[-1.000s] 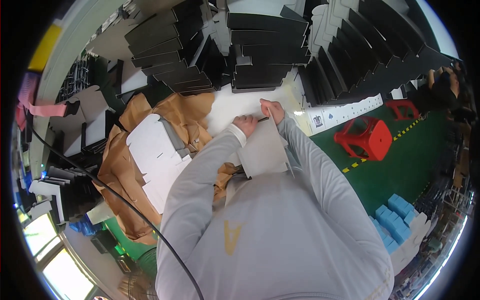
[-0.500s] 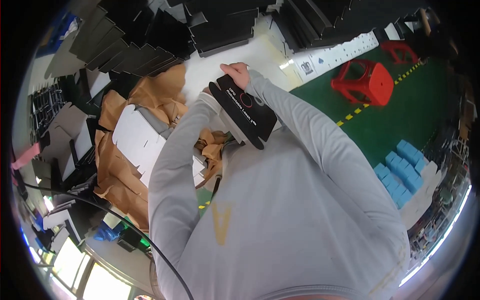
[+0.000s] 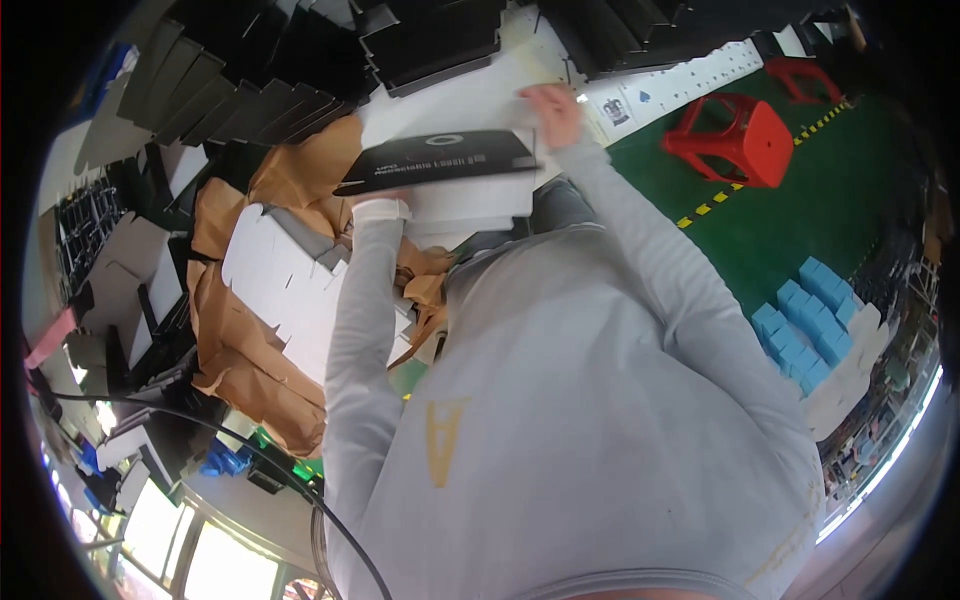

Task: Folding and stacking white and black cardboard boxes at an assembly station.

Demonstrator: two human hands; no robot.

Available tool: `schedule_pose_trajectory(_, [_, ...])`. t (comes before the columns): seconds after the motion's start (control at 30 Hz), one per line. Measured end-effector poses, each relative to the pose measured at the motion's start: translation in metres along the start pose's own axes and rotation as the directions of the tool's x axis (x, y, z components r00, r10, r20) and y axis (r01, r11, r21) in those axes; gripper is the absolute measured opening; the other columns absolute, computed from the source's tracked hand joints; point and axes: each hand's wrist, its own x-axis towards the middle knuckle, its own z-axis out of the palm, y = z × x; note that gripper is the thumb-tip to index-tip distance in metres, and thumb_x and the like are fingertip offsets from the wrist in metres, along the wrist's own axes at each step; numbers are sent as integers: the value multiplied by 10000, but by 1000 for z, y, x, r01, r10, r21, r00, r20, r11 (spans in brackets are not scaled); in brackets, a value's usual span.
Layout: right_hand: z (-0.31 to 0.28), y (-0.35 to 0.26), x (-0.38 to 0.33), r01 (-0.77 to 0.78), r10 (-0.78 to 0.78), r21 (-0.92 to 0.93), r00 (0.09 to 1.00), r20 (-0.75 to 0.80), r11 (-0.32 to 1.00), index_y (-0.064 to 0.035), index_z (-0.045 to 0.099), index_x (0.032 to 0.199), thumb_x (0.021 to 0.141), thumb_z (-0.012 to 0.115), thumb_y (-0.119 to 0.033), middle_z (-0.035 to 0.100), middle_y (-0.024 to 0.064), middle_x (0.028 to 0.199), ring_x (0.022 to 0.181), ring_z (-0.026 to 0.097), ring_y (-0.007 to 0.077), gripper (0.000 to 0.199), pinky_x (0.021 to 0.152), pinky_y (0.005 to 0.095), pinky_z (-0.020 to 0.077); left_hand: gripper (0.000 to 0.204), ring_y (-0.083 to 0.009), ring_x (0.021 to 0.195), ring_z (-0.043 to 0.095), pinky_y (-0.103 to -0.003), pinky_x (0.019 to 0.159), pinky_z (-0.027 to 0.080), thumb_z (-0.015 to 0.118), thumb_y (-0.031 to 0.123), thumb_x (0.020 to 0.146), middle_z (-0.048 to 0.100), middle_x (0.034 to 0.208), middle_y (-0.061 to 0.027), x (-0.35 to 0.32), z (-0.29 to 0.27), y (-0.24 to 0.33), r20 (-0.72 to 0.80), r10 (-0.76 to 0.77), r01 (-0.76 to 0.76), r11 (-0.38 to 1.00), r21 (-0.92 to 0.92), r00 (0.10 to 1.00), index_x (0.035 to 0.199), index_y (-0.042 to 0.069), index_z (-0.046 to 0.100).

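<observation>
A black-and-white cardboard box (image 3: pixel 440 158) is held in front of my body, its black printed face tilted upward and its white side toward me. My left hand (image 3: pixel 382 197) grips its left end from below, the fingers mostly hidden under the cardboard. Just past the box's right end, my right hand (image 3: pixel 556 114) is off the box with fingers extended, slightly blurred. Beneath both hands lies the white tabletop (image 3: pixel 400 115).
Stacks of black folded cartons (image 3: pixel 430 45) line the table's far side. At left, flat white cartons (image 3: pixel 275 275) lie on crumpled brown paper (image 3: pixel 235 365). A red stool (image 3: pixel 735 140) stands on the green floor at right, near small blue boxes (image 3: pixel 810 320).
The box has turned from a steep slant to nearly level and shifted left. My right hand has let go of it and moved away to the right.
</observation>
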Motion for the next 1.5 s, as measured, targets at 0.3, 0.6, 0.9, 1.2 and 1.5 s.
schedule_pose_trajectory(0.3, [-75,37,-91,-344,454,-432,872,181,833,-6,578,648,742,598,-423,509,82,501,462,469,164,428,481,297,384,744,-219,750,534,-329,683,444,632,223,758,552,872,-122,-116,-49,121,581,-218,491,790,-367,784,1316,-11,198])
schedule_pose_trajectory(0.6, [-55,17,-68,-163,324,-606,931,167,779,1,577,892,699,622,-329,582,135,664,608,570,293,386,587,334,454,394,-330,919,484,-424,784,407,565,67,665,516,1023,-133,-125,-66,111,264,327,-394,879,268,908,1057,53,527])
schedule_pose_trajectory(0.9, [-51,2,-47,309,-98,-623,932,350,719,-8,542,1012,750,572,-184,540,153,949,785,560,298,317,687,365,466,170,-144,734,554,-238,645,445,510,122,840,586,856,-127,-21,-40,111,-112,-148,33,734,-678,983,932,3,589])
schedule_pose_trajectory(1.2, [-56,21,-50,475,-123,-573,830,544,668,-15,554,997,672,586,-85,519,125,923,821,535,285,335,708,362,454,372,-138,743,556,-247,737,427,384,258,910,642,825,-92,-11,17,124,151,-113,189,588,-786,982,907,-32,617])
schedule_pose_trajectory(1.5, [-56,21,-42,534,-80,-513,741,667,672,-45,583,941,695,583,-113,508,100,909,838,521,260,255,729,359,429,466,-185,736,546,-281,731,418,319,281,913,622,732,-106,-14,40,108,164,-116,200,527,-826,980,727,-13,630])
